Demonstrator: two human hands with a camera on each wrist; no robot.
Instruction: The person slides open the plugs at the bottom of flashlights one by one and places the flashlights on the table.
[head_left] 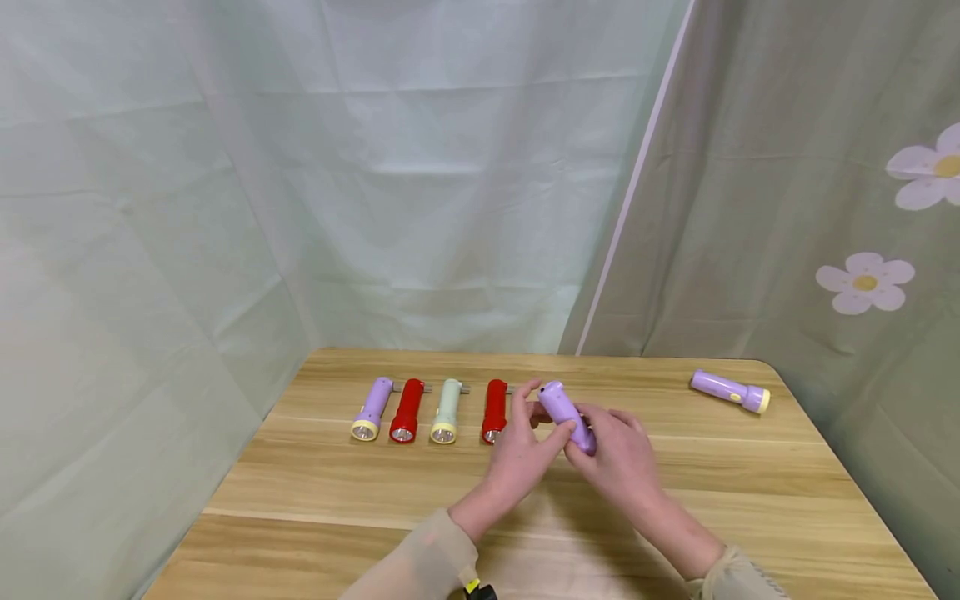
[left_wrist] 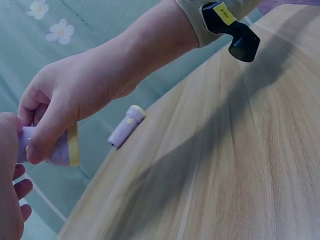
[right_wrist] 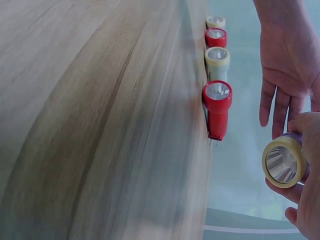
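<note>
Above the table, between both hands, is a purple flashlight (head_left: 564,410) with a pale yellow head ring. My right hand (head_left: 621,457) grips it near the head, thumb along its side; the lens (right_wrist: 281,166) shows in the right wrist view. My left hand (head_left: 517,457) has its thumb on the body and its index finger up near the tail end. In the right wrist view the other fingers of the left hand (right_wrist: 290,62) stretch out behind the flashlight.
To the left stand in a row a purple flashlight (head_left: 374,407), a red one (head_left: 408,408), a pale green one (head_left: 447,407) and another red one (head_left: 495,407), metal pieces jutting from their tails. Another purple flashlight (head_left: 723,389) lies far right on the wooden table (head_left: 315,500). Curtains (head_left: 450,208) surround it.
</note>
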